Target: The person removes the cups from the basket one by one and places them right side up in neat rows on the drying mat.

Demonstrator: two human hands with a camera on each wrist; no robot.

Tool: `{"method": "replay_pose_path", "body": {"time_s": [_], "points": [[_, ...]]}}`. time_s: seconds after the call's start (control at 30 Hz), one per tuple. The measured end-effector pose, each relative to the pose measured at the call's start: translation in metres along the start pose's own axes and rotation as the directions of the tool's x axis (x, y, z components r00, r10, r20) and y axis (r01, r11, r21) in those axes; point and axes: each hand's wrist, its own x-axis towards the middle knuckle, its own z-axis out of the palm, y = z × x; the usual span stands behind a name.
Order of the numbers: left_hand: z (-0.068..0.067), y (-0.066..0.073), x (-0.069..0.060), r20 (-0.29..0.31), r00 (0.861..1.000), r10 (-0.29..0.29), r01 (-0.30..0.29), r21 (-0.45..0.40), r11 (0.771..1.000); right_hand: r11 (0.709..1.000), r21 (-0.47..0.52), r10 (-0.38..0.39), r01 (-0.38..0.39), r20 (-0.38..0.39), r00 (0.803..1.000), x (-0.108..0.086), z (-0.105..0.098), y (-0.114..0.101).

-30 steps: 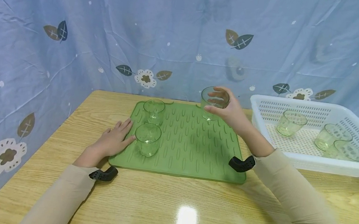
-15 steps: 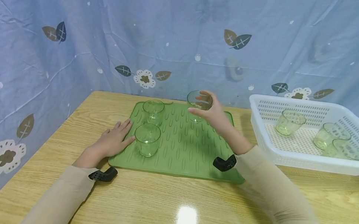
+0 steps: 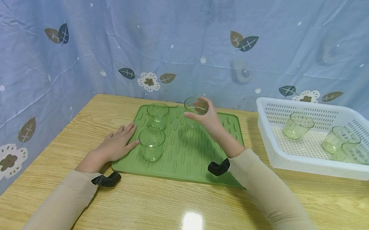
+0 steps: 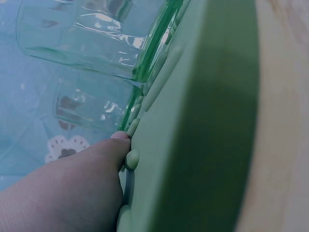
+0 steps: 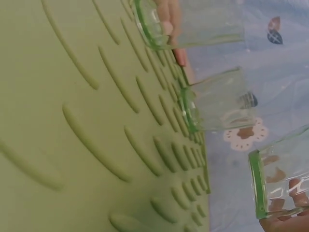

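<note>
My right hand grips a clear green-tinted glass by its side, thumb in front and fingers behind. In the right wrist view that glass is upright, its base apart from the green ridged mat. Two similar upright glasses stand on the mat's left side, a rear glass and a front glass. My left hand lies flat at the mat's left edge, fingers spread. Its thumb reaches onto the mat, close to the front glass; whether they touch I cannot tell.
To the right, a white perforated basket holds three more glasses, one of them a glass at the back left. A blue patterned curtain hangs behind the wooden table.
My right hand has carried its glass leftward and slightly lower over the mat, toward the rear standing glass. My left hand and the two standing glasses have stayed put.
</note>
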Motion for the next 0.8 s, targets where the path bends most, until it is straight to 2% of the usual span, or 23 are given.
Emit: {"method": "replay_pose_path", "body": {"time_s": [0.3,0.8], "points": [[0.0,0.0,-0.001,-0.005,1.0,0.0,0.0,0.0,1.0,0.998,0.013,0.057,-0.057,0.013,0.998,0.009,0.005,0.007],[0.001,0.0,-0.002,0.01,1.0,-0.006,0.006,-0.004,1.0,0.992,0.008,0.121,-0.122,0.114,0.986,0.019,-0.001,0.022]]}}
